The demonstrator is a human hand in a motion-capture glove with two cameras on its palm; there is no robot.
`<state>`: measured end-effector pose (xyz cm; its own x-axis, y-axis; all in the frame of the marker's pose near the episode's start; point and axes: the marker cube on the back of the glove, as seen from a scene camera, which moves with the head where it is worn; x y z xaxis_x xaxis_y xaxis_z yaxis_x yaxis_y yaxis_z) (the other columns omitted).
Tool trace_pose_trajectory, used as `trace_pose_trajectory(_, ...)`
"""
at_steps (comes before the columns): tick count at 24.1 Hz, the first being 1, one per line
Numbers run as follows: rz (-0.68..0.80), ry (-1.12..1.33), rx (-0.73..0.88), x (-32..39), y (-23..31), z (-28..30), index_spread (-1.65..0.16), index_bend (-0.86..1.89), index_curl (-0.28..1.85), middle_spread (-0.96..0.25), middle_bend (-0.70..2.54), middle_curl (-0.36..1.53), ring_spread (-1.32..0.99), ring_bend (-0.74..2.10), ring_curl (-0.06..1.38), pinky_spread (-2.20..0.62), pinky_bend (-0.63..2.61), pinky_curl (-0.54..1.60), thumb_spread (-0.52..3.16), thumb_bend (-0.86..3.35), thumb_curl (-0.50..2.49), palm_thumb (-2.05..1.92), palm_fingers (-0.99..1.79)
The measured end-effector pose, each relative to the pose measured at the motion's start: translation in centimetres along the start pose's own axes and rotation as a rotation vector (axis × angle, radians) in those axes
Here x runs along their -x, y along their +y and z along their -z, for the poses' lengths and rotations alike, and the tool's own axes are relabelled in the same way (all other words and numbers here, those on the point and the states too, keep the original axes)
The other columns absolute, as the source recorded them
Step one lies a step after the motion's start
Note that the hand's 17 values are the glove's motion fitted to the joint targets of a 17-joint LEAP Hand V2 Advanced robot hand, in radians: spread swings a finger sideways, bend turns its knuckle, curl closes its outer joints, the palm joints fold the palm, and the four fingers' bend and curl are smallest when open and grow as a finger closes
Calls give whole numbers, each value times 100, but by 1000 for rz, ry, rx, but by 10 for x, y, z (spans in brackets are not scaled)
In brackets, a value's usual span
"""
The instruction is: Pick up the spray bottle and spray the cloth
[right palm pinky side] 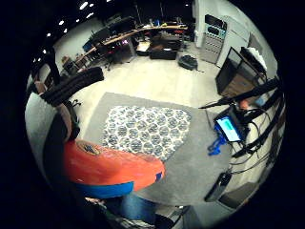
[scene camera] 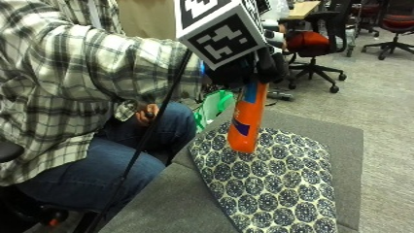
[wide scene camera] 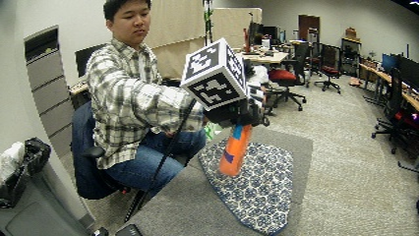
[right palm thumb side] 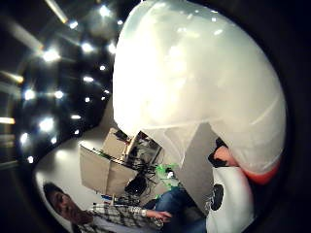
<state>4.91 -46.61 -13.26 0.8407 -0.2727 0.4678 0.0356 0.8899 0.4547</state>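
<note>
Over the table (scene camera: 175,204), fingers (scene camera: 262,63) grip spray bottle (scene camera: 248,116) above cloth (scene camera: 271,179).

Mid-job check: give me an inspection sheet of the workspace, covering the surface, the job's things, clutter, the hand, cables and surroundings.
Surface: grey table, carpet-like top.
Job's things: patterned cloth lies flat on the table; orange spray bottle is lifted over the cloth, its base near the cloth; contact cannot be told.
Clutter: a green item beyond the table's edge, by the person's knee.
Hand: gloved right hand grips the bottle's top; the bare hand rests on the lap.
Cables: a black cable hangs from the glove past the table's edge.
Surroundings: office chairs and desks behind, on a carpeted floor.
</note>
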Motion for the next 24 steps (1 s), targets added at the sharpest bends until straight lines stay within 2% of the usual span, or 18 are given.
trace_pose_trajectory(7,108,-229,-2,35,-6,-22,-24,23,66,-10,51,55,-17,52,48,-16,54,42,32,-3,76,105,128)
trace_pose_trajectory(14,147,-306,37,53,-11,-46,-24,23,66,-10,51,55,-17,52,48,-15,54,42,33,-3,76,105,128)
trace_pose_trajectory(24,144,-440,109,62,-43,-130,-23,23,66,-9,51,55,-16,51,48,-14,53,42,33,-3,76,105,128)
